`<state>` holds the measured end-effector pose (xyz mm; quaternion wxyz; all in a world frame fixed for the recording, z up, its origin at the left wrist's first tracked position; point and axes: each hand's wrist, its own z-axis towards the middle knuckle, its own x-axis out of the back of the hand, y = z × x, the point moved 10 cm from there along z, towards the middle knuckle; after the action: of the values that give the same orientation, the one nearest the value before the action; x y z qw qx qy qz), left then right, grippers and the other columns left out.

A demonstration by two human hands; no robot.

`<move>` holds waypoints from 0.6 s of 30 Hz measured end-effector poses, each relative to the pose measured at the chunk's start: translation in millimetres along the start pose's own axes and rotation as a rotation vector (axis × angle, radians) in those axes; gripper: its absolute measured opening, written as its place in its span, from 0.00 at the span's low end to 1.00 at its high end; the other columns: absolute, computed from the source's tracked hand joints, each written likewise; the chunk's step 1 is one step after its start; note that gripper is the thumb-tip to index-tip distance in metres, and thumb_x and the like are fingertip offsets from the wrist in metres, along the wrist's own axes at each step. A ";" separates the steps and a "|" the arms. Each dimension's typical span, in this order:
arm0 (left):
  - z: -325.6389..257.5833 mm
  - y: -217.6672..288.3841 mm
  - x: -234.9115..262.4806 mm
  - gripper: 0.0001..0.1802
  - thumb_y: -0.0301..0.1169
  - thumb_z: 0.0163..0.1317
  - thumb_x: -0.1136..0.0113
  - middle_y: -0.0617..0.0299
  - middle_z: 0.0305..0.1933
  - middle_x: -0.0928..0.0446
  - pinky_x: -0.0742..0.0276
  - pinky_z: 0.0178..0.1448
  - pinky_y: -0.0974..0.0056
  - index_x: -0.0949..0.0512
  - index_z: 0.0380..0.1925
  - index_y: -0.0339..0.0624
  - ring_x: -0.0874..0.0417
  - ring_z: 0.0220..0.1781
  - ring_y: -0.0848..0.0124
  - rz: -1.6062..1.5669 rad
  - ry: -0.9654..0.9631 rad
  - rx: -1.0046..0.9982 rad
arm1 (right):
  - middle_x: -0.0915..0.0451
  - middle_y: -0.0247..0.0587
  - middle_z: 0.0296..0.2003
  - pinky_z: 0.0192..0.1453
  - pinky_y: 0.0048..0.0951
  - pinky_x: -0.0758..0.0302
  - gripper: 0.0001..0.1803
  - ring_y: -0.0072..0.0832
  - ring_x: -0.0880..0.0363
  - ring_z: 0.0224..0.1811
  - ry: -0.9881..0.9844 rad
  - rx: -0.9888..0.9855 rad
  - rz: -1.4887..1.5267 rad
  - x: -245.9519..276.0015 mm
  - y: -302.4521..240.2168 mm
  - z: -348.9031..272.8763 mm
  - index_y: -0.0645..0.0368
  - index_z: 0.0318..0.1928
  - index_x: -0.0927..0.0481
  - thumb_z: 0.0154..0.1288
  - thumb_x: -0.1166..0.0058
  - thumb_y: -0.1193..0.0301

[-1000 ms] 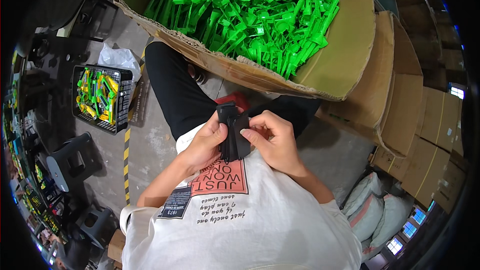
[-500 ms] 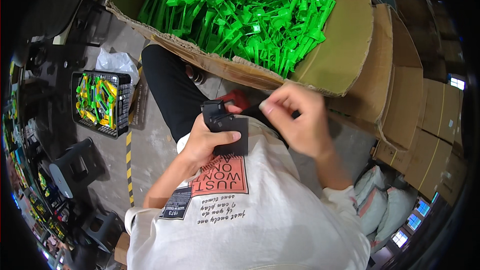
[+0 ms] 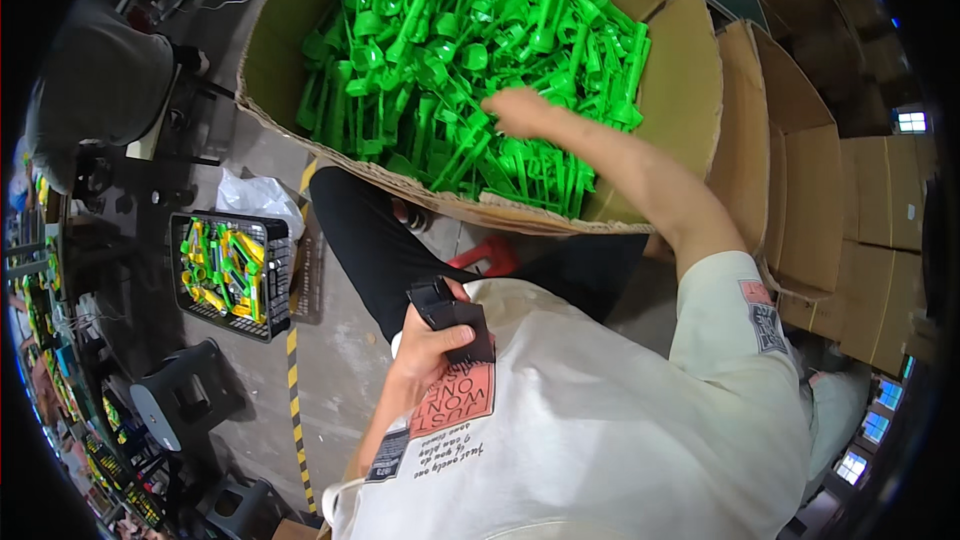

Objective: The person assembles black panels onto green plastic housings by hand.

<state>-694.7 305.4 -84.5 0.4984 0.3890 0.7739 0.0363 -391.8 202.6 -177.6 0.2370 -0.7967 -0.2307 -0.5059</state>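
Note:
Against my shirt front, my left hand (image 3: 430,352) is closed around a dark, blocky black plastic part (image 3: 462,314), its thumb lying across the flat face. A large open cardboard box (image 3: 690,100) stands in front of me, heaped with bright green plastic parts (image 3: 430,50), long and slotted, some with rounded cup-like ends. My right arm stretches over the box's near edge, and my right hand (image 3: 522,113) is down at the heap with its fingers bent toward the green parts. The fingertips are blurred and partly hidden, so any grip there cannot be made out.
On the floor at left sits a black crate (image 3: 280,280) of green and yellow parts, beside a white plastic bag (image 3: 258,195). Grey stools (image 3: 185,395) stand nearer. More cardboard boxes (image 3: 875,240) are stacked at right. A person (image 3: 95,90) is at the far left.
My right hand has moved from near my lap forward into the box of green parts. My left hand keeps hold of the black plastic part. The view has shifted.

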 end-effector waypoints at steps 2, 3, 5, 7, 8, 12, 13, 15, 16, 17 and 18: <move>-4.0 2.0 3.5 0.30 0.24 0.40 0.25 0.49 0.25 0.24 0.19 0.31 0.50 0.35 0.42 0.44 0.19 0.27 0.55 -0.005 0.000 -0.049 | 0.27 0.47 0.45 0.44 0.43 0.23 0.21 0.44 0.25 0.48 0.053 0.295 -0.128 -20.6 -53.0 -2.0 0.54 0.49 0.27 0.53 0.43 0.72; -5.7 1.3 4.9 0.30 0.25 0.41 0.25 0.49 0.25 0.24 0.19 0.32 0.50 0.34 0.42 0.44 0.19 0.26 0.55 -0.019 0.006 -0.060 | 0.27 0.44 0.46 0.44 0.41 0.23 0.20 0.40 0.27 0.50 0.103 0.401 -0.205 -29.5 -72.4 -7.6 0.53 0.48 0.25 0.51 0.41 0.71; -7.4 3.0 4.8 0.30 0.24 0.40 0.26 0.50 0.25 0.24 0.19 0.32 0.51 0.34 0.42 0.44 0.19 0.26 0.56 -0.033 0.026 -0.067 | 0.27 0.40 0.43 0.45 0.42 0.24 0.18 0.38 0.29 0.51 0.165 0.363 -0.387 -35.5 -84.3 -3.7 0.53 0.48 0.25 0.54 0.42 0.70; -11.3 4.3 4.5 0.30 0.24 0.40 0.26 0.50 0.25 0.24 0.19 0.32 0.52 0.34 0.42 0.44 0.19 0.26 0.57 -0.063 0.057 -0.071 | 0.26 0.40 0.41 0.45 0.42 0.25 0.16 0.39 0.28 0.51 0.149 0.391 -0.432 -29.8 -82.7 -1.0 0.53 0.46 0.24 0.55 0.45 0.73; -12.3 11.4 4.6 0.30 0.24 0.39 0.26 0.51 0.25 0.24 0.19 0.32 0.53 0.34 0.42 0.43 0.19 0.27 0.58 -0.029 0.089 -0.101 | 0.24 0.41 0.39 0.46 0.43 0.26 0.14 0.40 0.26 0.50 0.133 0.421 -0.480 -20.9 -85.2 -2.9 0.54 0.45 0.23 0.56 0.47 0.75; -6.5 41.6 10.8 0.30 0.24 0.39 0.27 0.62 0.33 0.26 0.20 0.36 0.62 0.33 0.43 0.44 0.21 0.32 0.68 0.071 0.264 -0.241 | 0.20 0.44 0.38 0.50 0.40 0.26 0.13 0.41 0.23 0.47 0.120 0.052 0.275 56.8 -31.8 -23.9 0.56 0.41 0.22 0.55 0.51 0.80; -5.3 53.1 12.4 0.30 0.25 0.39 0.27 0.64 0.34 0.26 0.21 0.38 0.64 0.32 0.44 0.43 0.22 0.34 0.70 0.109 0.299 -0.258 | 0.19 0.46 0.39 0.51 0.39 0.27 0.13 0.40 0.22 0.47 0.265 0.083 0.414 82.0 -19.7 -33.3 0.57 0.40 0.21 0.55 0.53 0.82; -3.0 73.7 8.5 0.26 0.19 0.42 0.28 0.64 0.37 0.25 0.22 0.42 0.65 0.31 0.41 0.43 0.21 0.37 0.72 0.105 0.272 -0.294 | 0.21 0.44 0.41 0.48 0.37 0.26 0.11 0.38 0.23 0.48 0.467 0.218 0.523 151.2 -21.5 -64.8 0.60 0.39 0.23 0.53 0.51 0.82; -1.8 82.6 6.8 0.25 0.20 0.44 0.28 0.64 0.37 0.25 0.22 0.41 0.66 0.30 0.41 0.43 0.21 0.37 0.72 0.129 0.258 -0.318 | 0.21 0.44 0.40 0.49 0.35 0.26 0.11 0.37 0.23 0.47 0.574 0.283 0.564 189.0 -29.7 -87.5 0.62 0.37 0.23 0.52 0.52 0.83; -1.2 90.9 4.3 0.24 0.19 0.45 0.29 0.64 0.36 0.24 0.22 0.41 0.66 0.30 0.40 0.43 0.21 0.36 0.72 0.112 0.249 -0.334 | 0.21 0.44 0.40 0.49 0.34 0.27 0.10 0.36 0.23 0.47 0.682 0.354 0.608 224.7 -38.8 -112.0 0.64 0.35 0.23 0.51 0.52 0.84; -0.8 99.8 0.1 0.23 0.19 0.45 0.29 0.64 0.35 0.24 0.21 0.40 0.66 0.30 0.40 0.42 0.21 0.35 0.72 0.121 0.264 -0.354 | 0.21 0.45 0.40 0.49 0.32 0.27 0.08 0.35 0.24 0.47 0.685 0.389 0.709 249.1 -40.9 -134.1 0.66 0.33 0.23 0.50 0.52 0.83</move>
<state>-638.9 375.1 -39.9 0.4501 0.3329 0.7893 0.2520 -415.0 184.4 106.7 0.5986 -0.5561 0.0539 -0.5740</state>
